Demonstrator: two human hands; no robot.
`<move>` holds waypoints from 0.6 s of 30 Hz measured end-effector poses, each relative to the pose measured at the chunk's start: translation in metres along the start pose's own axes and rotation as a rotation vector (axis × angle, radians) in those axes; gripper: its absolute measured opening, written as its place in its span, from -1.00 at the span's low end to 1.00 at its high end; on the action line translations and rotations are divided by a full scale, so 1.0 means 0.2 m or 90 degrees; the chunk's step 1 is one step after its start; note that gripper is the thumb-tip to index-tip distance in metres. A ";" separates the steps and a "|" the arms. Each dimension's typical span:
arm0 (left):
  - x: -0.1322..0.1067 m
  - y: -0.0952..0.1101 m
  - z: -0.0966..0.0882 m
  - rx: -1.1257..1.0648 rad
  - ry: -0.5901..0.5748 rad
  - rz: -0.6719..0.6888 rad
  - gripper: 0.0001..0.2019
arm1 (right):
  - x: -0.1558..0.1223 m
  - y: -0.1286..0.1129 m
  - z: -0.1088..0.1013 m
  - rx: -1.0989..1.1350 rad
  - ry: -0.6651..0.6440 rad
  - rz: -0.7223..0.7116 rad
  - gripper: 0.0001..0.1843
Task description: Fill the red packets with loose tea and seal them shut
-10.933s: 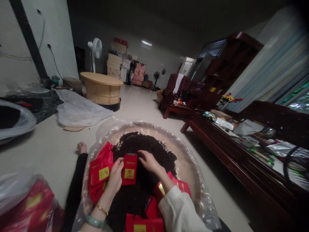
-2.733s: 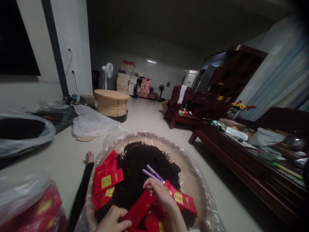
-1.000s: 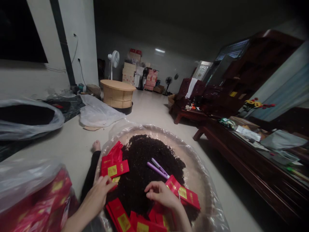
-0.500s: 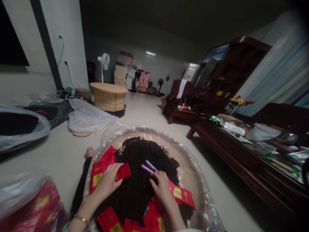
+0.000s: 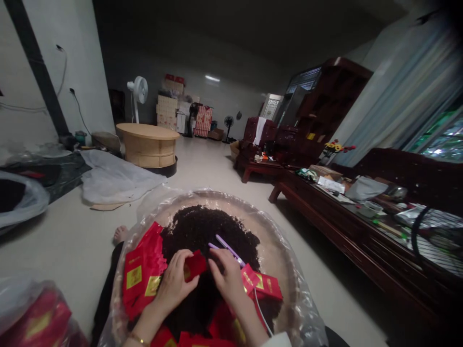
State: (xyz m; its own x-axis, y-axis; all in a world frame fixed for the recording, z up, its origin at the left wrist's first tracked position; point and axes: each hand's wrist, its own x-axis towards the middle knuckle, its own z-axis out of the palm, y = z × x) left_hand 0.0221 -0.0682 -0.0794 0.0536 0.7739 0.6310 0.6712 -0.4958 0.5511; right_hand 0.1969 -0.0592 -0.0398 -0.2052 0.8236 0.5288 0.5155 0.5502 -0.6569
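Observation:
My left hand (image 5: 176,279) is closed around a small red packet (image 5: 195,266), held above a heap of dark, loose, leaf-like material (image 5: 210,224). Just right of the packet is my right hand (image 5: 228,279), its fingers bent and parted, with nothing visible between them; contact with the packet is unclear. Beyond the right hand lies a purple two-armed tool like a flat iron (image 5: 230,248), its arms apart. A white cord (image 5: 261,311) trails near my right wrist. Red packets with yellow labels (image 5: 139,272) lie at left; others (image 5: 269,285) lie at right.
A wide round tray (image 5: 278,241) lined with clear plastic holds the heap. A plastic bag of red packets (image 5: 43,318) sits lower left. A long dark wooden table (image 5: 311,217) with clutter runs along the right. Ahead stands a round wooden table (image 5: 148,144).
My right hand has moved left from beside the purple tool to the packet. My left hand has brought the packet slightly right. The camera view has turned right.

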 end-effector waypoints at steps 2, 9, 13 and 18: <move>-0.01 0.00 0.01 0.005 0.010 0.016 -0.62 | 0.02 -0.08 0.05 0.011 -0.040 -0.010 -0.70; -0.03 -0.02 0.02 -0.044 0.005 -0.028 -0.69 | -0.02 -0.13 0.17 -0.056 -0.096 0.072 -0.79; -0.04 -0.02 0.03 -0.060 -0.024 -0.044 -0.67 | -0.03 -0.11 0.19 -0.055 -0.096 0.100 -0.89; -0.05 -0.02 0.02 0.011 -0.041 0.005 -0.61 | -0.02 -0.07 0.19 -0.035 -0.066 0.082 -0.88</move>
State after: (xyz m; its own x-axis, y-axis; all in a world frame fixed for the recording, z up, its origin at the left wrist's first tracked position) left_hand 0.0223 -0.0722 -0.0901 0.1061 0.7943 0.5981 0.6836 -0.4951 0.5362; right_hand 0.1589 -0.0645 -0.0524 -0.2177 0.8978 0.3828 0.5867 0.4338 -0.6838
